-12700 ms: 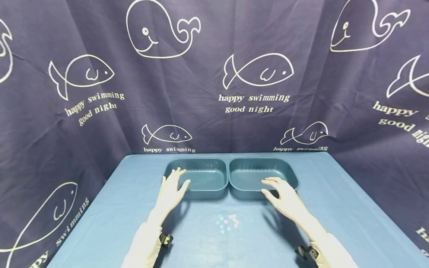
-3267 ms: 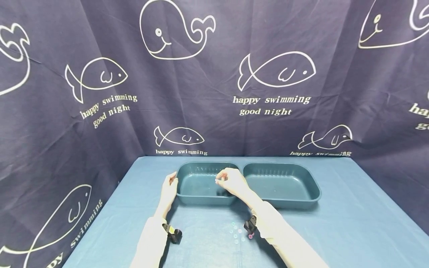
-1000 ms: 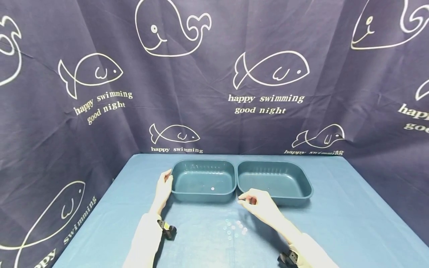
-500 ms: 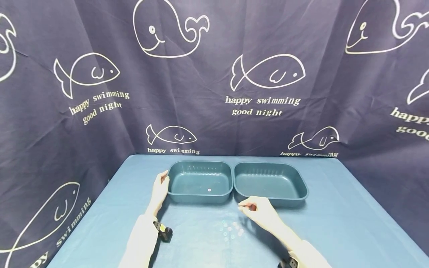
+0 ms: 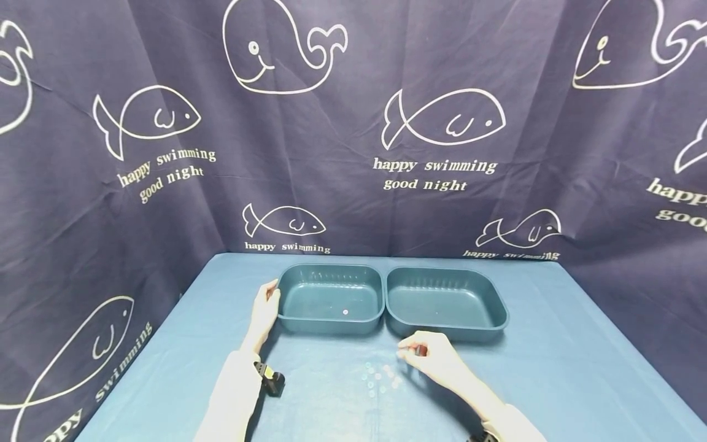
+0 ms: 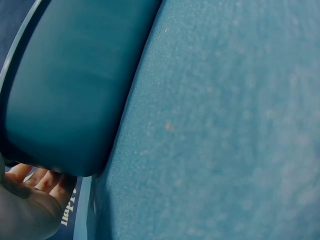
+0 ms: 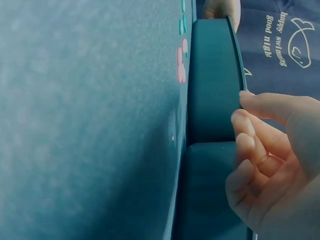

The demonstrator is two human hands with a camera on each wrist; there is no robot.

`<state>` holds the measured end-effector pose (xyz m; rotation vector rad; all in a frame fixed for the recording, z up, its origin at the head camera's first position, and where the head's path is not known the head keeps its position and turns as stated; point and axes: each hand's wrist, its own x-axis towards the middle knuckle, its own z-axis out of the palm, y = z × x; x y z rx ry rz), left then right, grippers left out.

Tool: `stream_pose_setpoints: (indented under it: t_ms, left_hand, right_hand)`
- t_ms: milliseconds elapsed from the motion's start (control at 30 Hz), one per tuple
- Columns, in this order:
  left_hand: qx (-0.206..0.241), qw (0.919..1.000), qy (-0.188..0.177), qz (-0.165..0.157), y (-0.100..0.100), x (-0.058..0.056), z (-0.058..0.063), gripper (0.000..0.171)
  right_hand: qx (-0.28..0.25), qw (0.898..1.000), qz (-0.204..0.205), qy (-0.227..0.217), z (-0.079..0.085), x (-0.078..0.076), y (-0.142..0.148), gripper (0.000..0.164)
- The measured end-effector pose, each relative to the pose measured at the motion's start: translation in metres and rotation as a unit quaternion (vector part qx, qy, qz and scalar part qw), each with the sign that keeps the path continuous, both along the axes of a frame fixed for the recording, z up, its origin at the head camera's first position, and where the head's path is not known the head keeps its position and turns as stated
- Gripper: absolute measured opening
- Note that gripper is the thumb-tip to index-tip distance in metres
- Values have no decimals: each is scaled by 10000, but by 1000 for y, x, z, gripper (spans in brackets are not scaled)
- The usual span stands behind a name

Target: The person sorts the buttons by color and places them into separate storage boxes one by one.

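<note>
My left hand [image 5: 264, 310] holds the left end of the left teal bin [image 5: 331, 327]; in the left wrist view its bent fingers [image 6: 47, 182] lie against the end wall. One small pale pink disc [image 5: 345, 312] lies on that bin's floor. My right hand [image 5: 433, 356] hovers in front of the right teal bin [image 5: 475, 334], fingers loosely bent. In the right wrist view its thumb and forefinger tips stand slightly apart, with nothing visible between them. To its left on the table lie several small round pieces, pink ones [image 7: 181, 72] and teal ones [image 7: 182, 24], perhaps buttons.
The two bins stand side by side, ends nearly touching, towards the back of a blue-covered table [image 5: 320, 405]. A dark curtain [image 5: 353, 123] with white fish and whale drawings hangs behind and at both sides.
My left hand has taken hold of the left bin's end. My right hand has let a pink disc go into that bin, then drawn back right and nearer. Lately it sinks slightly.
</note>
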<state>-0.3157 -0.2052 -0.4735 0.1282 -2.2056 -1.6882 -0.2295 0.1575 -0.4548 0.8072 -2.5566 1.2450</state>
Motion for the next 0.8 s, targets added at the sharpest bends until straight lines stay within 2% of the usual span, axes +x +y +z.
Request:
stream_pose_setpoints:
  t_ms: [100,233,367,567,800]
  left_hand:
    - [-11,10000,-3,44,0,0,0,38]
    - [-8,10000,-16,50,-1,0,0,38]
    - [-15,10000,-28,52,-1,-2,0,38]
    - [53,10000,-80,12,1,-2,1,38]
    - [-3,9999,-67,106,2,-1,2,37]
  right_hand:
    - [-63,9996,236,-170,-2,1,2,15]
    - [-162,9981,574,-153,-4,2,4,15]
    - [-101,9969,745,-237,-5,1,6,14]
    - [336,9934,941,-566,-5,2,7,15]
    - [673,9908,1054,-510,-2,4,5,13]
